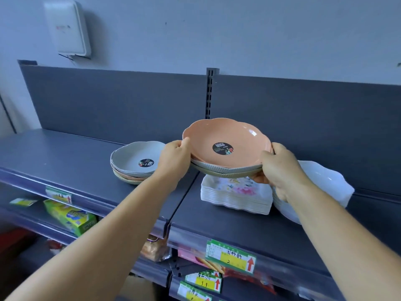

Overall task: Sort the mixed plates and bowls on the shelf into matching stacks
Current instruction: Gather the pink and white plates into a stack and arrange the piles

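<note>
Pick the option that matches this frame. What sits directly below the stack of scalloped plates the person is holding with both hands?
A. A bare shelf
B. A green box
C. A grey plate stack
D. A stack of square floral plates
D: the held stack, orange plate on top, gripped by the left hand and right hand, hangs above the square floral plates on the shelf.

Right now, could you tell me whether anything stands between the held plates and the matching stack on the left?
Nothing visible does. Both hands, left and right, hold the peach-topped plates above the flowered square plates. The grey-topped stack sits just left on the shelf, past the left hand, with bare shelf between.
</note>
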Demonstrator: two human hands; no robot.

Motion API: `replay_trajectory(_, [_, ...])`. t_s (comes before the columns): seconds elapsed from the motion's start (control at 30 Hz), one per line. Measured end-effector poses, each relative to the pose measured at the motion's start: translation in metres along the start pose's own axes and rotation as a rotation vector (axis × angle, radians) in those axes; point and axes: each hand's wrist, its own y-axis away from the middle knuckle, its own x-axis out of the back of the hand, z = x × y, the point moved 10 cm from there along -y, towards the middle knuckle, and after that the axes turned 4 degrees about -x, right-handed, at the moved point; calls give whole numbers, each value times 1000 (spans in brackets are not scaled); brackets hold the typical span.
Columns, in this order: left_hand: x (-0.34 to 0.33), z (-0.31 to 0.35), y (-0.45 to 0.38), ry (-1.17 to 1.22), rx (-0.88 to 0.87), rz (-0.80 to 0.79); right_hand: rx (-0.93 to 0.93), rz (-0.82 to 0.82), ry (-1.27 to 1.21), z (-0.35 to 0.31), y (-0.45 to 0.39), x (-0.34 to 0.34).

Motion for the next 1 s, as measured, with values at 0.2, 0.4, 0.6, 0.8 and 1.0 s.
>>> replay_trajectory(0.2, [69,-23,-11,-112,74,138,23,-166,63,-10,-6,-75])
replay_trajectory(0.4, [129,-56,-40,-114,146,213,14,-259,74,-18,-10,-154])
replay_trajectory(0.6, [168,-97,-88,-114,176,184,-6,-255,143,-26,-23,-219])
replay_trajectory(0.8, [182,-145,-126,-204,223,102,-24,-216,256,-15,-35,-257])
replay_trajectory(1.0, [182,-155,-134,-313,236,63,-71,-140,372,7,-40,-262])
